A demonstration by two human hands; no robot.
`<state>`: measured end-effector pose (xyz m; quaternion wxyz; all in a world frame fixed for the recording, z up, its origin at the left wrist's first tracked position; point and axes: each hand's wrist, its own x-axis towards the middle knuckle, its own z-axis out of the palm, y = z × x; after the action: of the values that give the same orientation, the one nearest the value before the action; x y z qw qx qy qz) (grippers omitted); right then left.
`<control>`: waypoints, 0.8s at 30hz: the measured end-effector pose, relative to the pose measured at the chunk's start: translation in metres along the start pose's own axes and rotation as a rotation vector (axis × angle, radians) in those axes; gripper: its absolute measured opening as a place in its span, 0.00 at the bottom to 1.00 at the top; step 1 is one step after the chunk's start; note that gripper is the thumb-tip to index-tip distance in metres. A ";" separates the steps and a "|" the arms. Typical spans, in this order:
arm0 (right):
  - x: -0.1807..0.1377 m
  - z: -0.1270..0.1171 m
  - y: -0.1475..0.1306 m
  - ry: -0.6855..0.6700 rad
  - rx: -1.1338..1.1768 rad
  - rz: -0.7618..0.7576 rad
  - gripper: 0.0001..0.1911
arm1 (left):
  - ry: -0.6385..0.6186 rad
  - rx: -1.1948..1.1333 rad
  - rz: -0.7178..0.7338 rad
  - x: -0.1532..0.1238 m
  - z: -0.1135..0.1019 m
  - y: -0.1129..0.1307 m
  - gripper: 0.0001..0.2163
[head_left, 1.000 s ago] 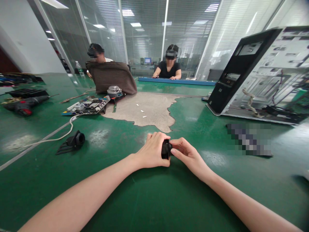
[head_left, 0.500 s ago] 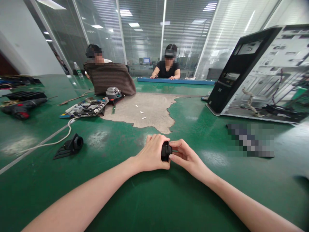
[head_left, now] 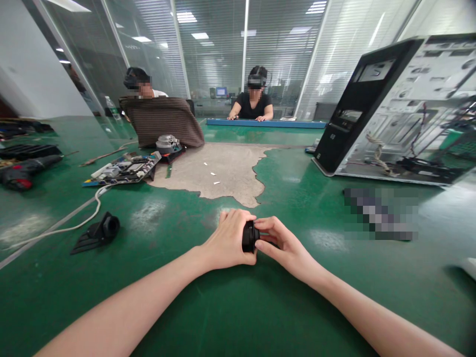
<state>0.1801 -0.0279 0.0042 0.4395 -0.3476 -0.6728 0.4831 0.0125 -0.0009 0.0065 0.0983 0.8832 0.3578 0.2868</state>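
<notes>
A small black round part (head_left: 248,236) with a ridged rim is held between my two hands, just above the green table. My left hand (head_left: 227,238) wraps round it from the left, hiding most of its body. On the other end, the fingertips and thumb of my right hand (head_left: 278,239) pinch the narrower rim. Its exact kind cannot be made out. To the left lies a black plastic duct-like piece (head_left: 99,231) with a round opening, touched by neither hand.
A circuit board (head_left: 124,171), a white cable (head_left: 97,206) and a cordless drill (head_left: 28,171) lie on the left. An opened computer case (head_left: 366,106) stands at right, behind a blurred-out object (head_left: 377,215). Two people sit across the table, one behind a brown cloth-covered thing (head_left: 161,119).
The whole view has shifted a little, so the table's things appear further left. Both hands keep their hold on the black part, with hardly any change in finger position.
</notes>
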 end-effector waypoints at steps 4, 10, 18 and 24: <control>0.003 0.001 0.000 0.083 -0.019 0.029 0.06 | -0.003 -0.009 -0.003 0.001 0.000 0.001 0.27; 0.000 0.002 -0.002 0.018 -0.059 0.077 0.10 | 0.002 -0.010 0.011 -0.001 0.000 -0.001 0.28; -0.001 0.004 0.000 0.075 -0.095 -0.005 0.06 | 0.016 0.003 0.013 -0.002 0.001 -0.001 0.27; -0.001 0.005 -0.002 0.019 -0.095 0.089 0.12 | -0.008 0.001 0.008 -0.002 -0.003 0.000 0.27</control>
<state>0.1760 -0.0313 0.0053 0.4072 -0.4020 -0.6746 0.4664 0.0093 -0.0024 0.0074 0.0983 0.8858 0.3541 0.2836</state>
